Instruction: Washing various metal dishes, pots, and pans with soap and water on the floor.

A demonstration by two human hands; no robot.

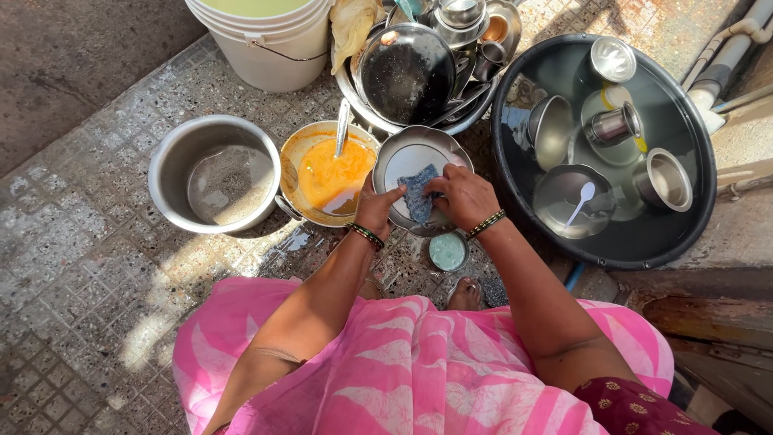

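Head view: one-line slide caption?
Both hands, left and right, hold a blue scrub pad on a steel plate beside a black tub.

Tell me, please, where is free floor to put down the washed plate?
Bare tiled floor lies left of and below the empty steel pot. Between that pot, the orange-stained pan and the black tub it is crowded; both hands hold the plate there.

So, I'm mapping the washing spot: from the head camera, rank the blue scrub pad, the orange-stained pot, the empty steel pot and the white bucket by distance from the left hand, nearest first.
From the left hand:
1. Blue scrub pad, at its fingertips, on the steel plate.
2. Orange-stained pot, just to its left.
3. Empty steel pot, farther left.
4. White bucket, at the top.
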